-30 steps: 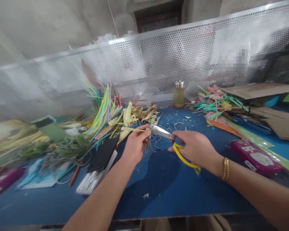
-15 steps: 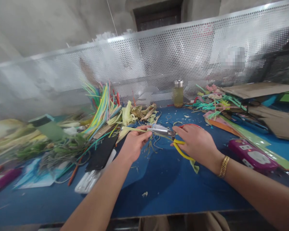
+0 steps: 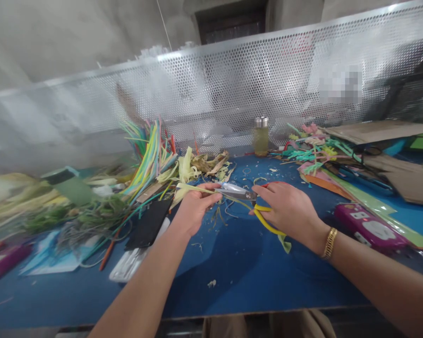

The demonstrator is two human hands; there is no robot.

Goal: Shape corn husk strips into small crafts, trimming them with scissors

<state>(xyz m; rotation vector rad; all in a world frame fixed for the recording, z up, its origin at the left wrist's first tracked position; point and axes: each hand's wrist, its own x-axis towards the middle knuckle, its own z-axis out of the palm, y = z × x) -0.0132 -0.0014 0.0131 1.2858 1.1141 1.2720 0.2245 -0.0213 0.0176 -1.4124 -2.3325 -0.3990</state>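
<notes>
My right hand (image 3: 289, 209) grips a pair of scissors (image 3: 239, 193) with yellow handles (image 3: 266, 223), the steel blades pointing left. My left hand (image 3: 193, 206) is closed in a pinch on a thin yellow-green strip (image 3: 197, 189), held right at the blades. The strip runs on past the blades and hangs below my right hand as a green end (image 3: 285, 244). Both hands hover just above the blue table (image 3: 239, 277).
A heap of coloured strips (image 3: 151, 155) and cuttings lies left of my hands, beside a black phone (image 3: 150, 225). A small glass jar (image 3: 261, 136) stands by the perforated metal screen (image 3: 232, 84). A purple power strip (image 3: 370, 225) and card sheets lie right.
The scissor blades have closed onto the strip since a second ago. Both hands stay almost in place, and the view has shifted slightly.
</notes>
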